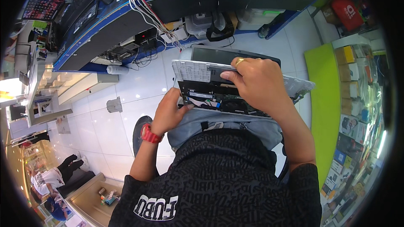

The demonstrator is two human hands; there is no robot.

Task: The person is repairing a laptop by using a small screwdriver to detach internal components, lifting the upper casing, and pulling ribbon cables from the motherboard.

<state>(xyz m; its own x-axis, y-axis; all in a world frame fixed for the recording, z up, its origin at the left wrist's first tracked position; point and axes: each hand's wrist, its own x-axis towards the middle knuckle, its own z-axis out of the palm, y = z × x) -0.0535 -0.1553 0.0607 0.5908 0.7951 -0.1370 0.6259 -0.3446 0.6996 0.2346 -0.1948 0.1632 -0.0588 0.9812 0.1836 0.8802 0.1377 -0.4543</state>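
An opened-up laptop rests on my lap. Its base shows dark inner parts, ribbon cables and a small blue piece near the left end. Above the base, tilted up from it, is the grey keyboard panel, seen from its underside. The dark screen extends behind the panel. My right hand pinches the panel's upper edge, thumb on the underside and fingers over the far side. At the left corner, my left hand grips the laptop base, thumb on the near edge.
A dark workbench with hanging white and red cables runs ahead. Beneath it sit a clear plastic box and electronics. To my right is a green-topped glass display case. Another person sits at lower left, near an open drawer.
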